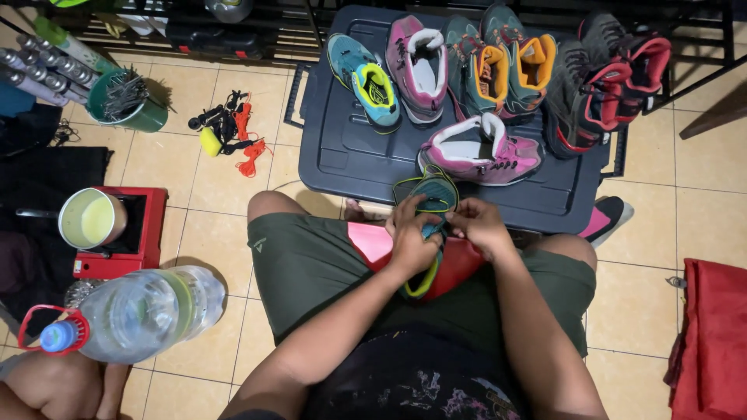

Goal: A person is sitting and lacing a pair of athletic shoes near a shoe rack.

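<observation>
I sit on a tiled floor with a teal shoe with yellow-green trim [429,196] resting toe-up between my knees. My left hand [411,239] grips the shoe's upper near the laces. My right hand [481,225] pinches the laces beside it, the fingers of both hands touching over the tongue. A red and pink cloth [373,243] lies on my lap under the shoe. Just beyond it a dark plastic lid [342,148] bears the matching teal shoe [366,78], two pink shoes [481,152], a teal and orange pair [506,66] and a black and red pair [607,82].
A large clear water bottle [140,311] lies at my left. Behind it a pot of pale liquid [87,218] sits on a red stove. A green cup of metal pegs [124,99], orange cord [247,144] and a red cloth [712,342] at the right surround me.
</observation>
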